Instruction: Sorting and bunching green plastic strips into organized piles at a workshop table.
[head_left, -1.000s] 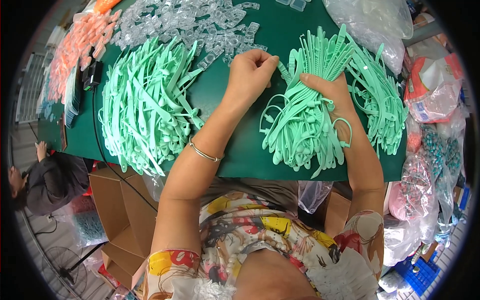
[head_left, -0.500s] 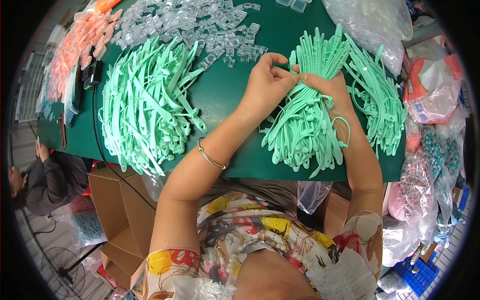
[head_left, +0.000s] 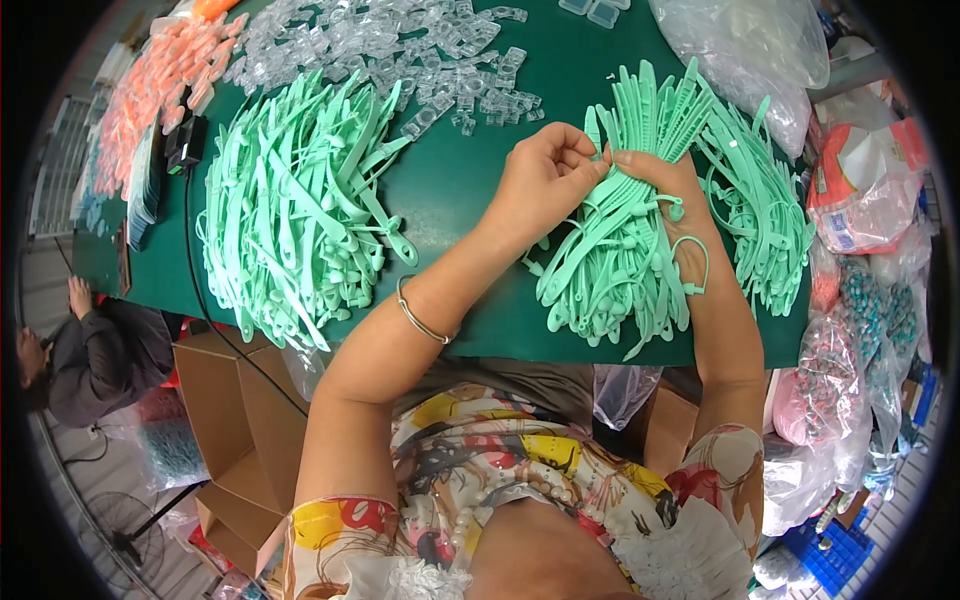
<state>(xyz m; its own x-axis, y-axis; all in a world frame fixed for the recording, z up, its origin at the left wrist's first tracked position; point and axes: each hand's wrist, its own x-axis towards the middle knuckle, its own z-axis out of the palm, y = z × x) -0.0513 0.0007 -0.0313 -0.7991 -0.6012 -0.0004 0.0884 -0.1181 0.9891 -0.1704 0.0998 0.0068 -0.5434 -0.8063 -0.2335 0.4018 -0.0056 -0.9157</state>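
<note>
Mint-green strap bundle [head_left: 612, 255] lay over tabletop [head_left: 455, 195]. Right hand [head_left: 676, 184] had fingers clenched around bundle's middle, presumably to align straps. Left hand [head_left: 548, 178] met bundle's left edge, fingers curled; whether strap was pinched, unclear. Large strap pile [head_left: 295, 215] lay well left of bundle, smaller pile [head_left: 765, 210] just right, presumably for reach.

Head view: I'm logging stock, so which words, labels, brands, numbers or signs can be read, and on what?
Nothing can be read reliably.
Red-and-white bag: print too small and blurred to read.
Black box: any marking too small to read.
Green straps in the right hand: no readable text.
</note>
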